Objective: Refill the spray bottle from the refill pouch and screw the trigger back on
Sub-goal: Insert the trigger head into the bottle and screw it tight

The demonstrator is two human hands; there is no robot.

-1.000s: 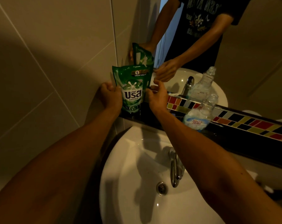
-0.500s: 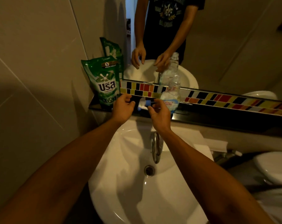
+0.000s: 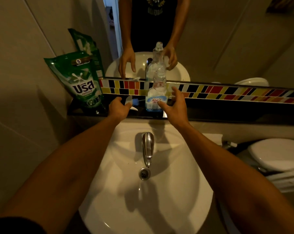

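A green refill pouch (image 3: 82, 83) stands upright at the left end of the black shelf (image 3: 227, 114), against the wall. A clear spray bottle (image 3: 157, 93) with a blue-and-white label stands on the shelf behind the tap, its neck bare. The white-and-blue trigger head (image 3: 133, 103) lies on the shelf between pouch and bottle. My left hand (image 3: 120, 108) hovers over the trigger head, fingers spread. My right hand (image 3: 174, 105) is open just right of the bottle, thumb near its label, not clearly gripping it.
A white basin (image 3: 185, 191) with a chrome tap (image 3: 148, 147) and drain (image 3: 144, 173) lies below my arms. A mirror above a coloured tile strip (image 3: 235, 92) reflects a person and the bottle. A toilet lid (image 3: 278, 154) is at right; tiled wall at left.
Both hands left the pouch, which now stands alone at the left. They moved right along the shelf; my right hand let go of the trigger head and opened beside the bottle.
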